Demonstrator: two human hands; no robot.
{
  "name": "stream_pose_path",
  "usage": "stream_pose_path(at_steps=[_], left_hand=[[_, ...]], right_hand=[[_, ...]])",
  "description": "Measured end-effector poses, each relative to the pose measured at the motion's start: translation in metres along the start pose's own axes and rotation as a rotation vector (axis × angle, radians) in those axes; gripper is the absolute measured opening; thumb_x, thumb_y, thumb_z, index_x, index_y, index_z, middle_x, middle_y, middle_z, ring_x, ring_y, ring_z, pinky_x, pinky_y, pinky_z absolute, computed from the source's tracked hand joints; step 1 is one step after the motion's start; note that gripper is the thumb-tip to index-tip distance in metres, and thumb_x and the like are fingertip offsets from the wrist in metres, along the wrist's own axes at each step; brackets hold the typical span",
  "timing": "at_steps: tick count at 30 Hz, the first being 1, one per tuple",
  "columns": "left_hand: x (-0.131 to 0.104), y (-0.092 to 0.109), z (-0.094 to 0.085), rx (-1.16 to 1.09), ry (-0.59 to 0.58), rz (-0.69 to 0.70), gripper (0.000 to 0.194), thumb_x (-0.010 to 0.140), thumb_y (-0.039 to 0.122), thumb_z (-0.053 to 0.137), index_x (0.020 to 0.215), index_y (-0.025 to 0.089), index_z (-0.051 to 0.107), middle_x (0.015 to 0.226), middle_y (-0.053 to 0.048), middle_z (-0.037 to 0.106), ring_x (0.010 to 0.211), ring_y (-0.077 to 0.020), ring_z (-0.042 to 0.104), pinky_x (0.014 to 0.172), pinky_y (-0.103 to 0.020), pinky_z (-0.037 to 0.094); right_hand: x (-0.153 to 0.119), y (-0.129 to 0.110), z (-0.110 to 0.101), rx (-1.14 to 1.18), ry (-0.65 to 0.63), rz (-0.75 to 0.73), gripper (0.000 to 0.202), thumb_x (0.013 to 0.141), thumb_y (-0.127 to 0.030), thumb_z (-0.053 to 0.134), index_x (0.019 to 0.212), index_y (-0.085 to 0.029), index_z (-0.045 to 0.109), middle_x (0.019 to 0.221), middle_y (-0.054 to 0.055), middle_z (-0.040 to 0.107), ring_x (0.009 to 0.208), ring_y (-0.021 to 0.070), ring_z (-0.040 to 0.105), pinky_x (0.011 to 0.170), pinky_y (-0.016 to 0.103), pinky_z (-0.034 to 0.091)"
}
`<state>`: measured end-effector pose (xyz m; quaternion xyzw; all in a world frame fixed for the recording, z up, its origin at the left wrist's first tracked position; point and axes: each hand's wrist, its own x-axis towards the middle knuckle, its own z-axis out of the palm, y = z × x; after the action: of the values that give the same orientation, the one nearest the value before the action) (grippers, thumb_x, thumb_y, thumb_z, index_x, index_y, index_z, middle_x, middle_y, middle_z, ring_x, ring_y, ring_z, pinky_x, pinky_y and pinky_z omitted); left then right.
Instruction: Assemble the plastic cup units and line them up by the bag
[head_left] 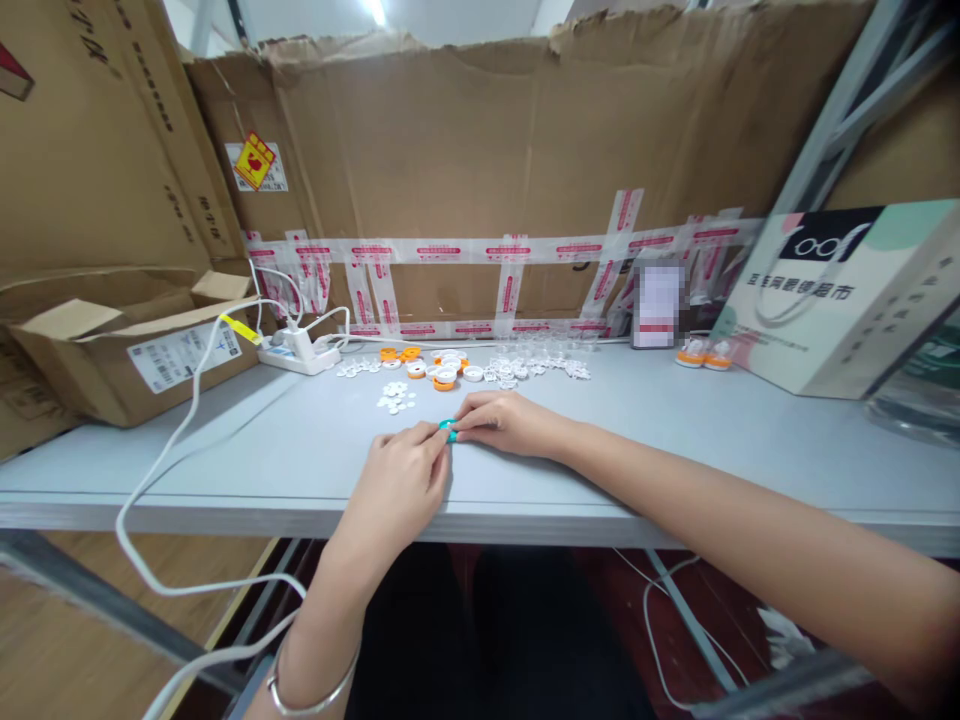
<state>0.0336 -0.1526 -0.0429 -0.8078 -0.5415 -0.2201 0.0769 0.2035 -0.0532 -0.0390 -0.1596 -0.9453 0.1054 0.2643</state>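
Between my fingertips is a small round teal plastic part [448, 425], low over the grey tabletop near its front. My left hand [405, 472] is closed on its left side, and my right hand [504, 422] pinches it from the right. Fingers cover much of the part, so its exact kind is hidden. Just beyond my hands lie small white discs [395, 397]. Behind those are orange and white round plastic rings [445, 378], with clear and white small plastic pieces [517, 368] to their right.
A white power strip [298, 352] with cables stands back left beside an open cardboard box [142, 345]. A phone [658, 305] leans against the taped cardboard at the back. Right of it are orange-based clear items [703, 354] and a printed paper bag [840, 300].
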Motion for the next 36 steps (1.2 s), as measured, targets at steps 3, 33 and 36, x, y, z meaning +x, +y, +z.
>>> stream_pose_path(at_steps=[3,33,36], left_hand=[[-0.003,-0.001,0.006,-0.074,0.060,-0.021,0.030,0.089,0.018,0.037,0.108,0.021,0.060,0.113,-0.004,0.062,0.100,-0.0191,0.059,0.090,-0.033,0.044],[0.054,-0.066,-0.017,0.033,-0.189,-0.166,0.019,0.074,0.016,0.047,0.077,0.016,0.066,0.083,-0.008,0.068,0.079,-0.0211,0.061,0.070,-0.028,0.043],[0.059,-0.058,-0.022,-0.244,-0.284,-0.075,0.019,0.076,0.029,0.051,0.080,0.018,0.067,0.079,-0.001,0.068,0.075,-0.0156,0.061,0.067,-0.022,0.044]], right_hand=[[0.002,0.001,0.000,0.050,0.021,0.013,0.017,0.080,-0.024,0.060,0.089,-0.014,0.071,0.086,0.009,0.068,0.078,0.0165,0.063,0.073,0.027,0.048],[0.007,-0.002,-0.003,0.302,0.015,0.228,0.027,0.073,-0.032,0.065,0.093,-0.014,0.067,0.086,0.005,0.068,0.077,0.0145,0.062,0.073,0.027,0.051],[0.008,-0.004,-0.004,0.291,0.017,0.212,0.025,0.074,-0.032,0.064,0.092,-0.014,0.067,0.084,0.005,0.068,0.076,0.0143,0.062,0.072,0.027,0.052]])
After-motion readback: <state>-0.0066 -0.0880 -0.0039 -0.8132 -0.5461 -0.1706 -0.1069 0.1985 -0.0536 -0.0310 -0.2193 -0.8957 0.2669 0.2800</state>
